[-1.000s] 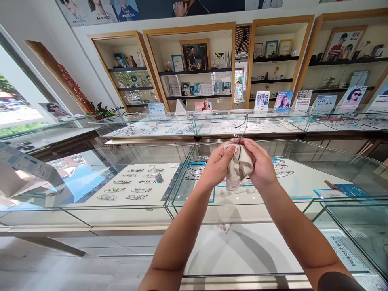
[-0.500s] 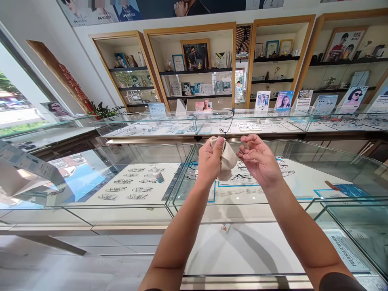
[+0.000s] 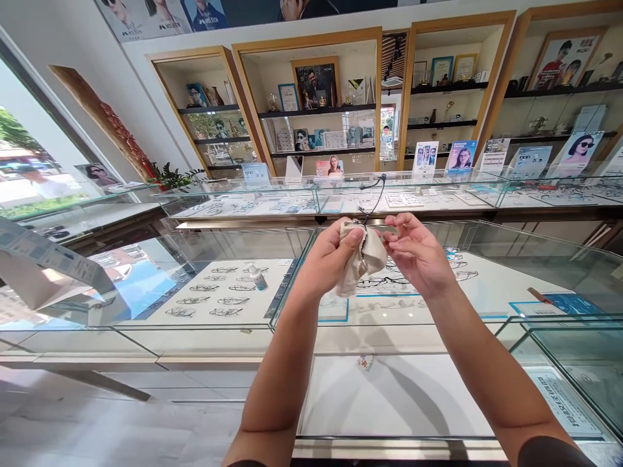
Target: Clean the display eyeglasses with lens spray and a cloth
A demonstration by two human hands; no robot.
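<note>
My left hand (image 3: 327,256) is closed around a beige cleaning cloth (image 3: 366,259) that wraps part of a pair of thin dark-framed glasses (image 3: 374,196). One temple arm of the glasses sticks up above the cloth. My right hand (image 3: 417,254) pinches the clear lens end of the glasses just right of the cloth. Both hands are held above a glass display case (image 3: 487,279) with rows of eyeglass frames inside.
A small spray bottle (image 3: 258,277) stands on the left glass case (image 3: 146,285) among frames. Another row of glass counters (image 3: 272,198) runs behind, with leaflet stands on top. Wooden wall shelves (image 3: 311,110) hold pictures and trophies. A plant (image 3: 170,176) sits left.
A second ago both hands rubbed the cloth together. My right hand let go, then came back to pinch the lens, while my left hand kept the cloth.
</note>
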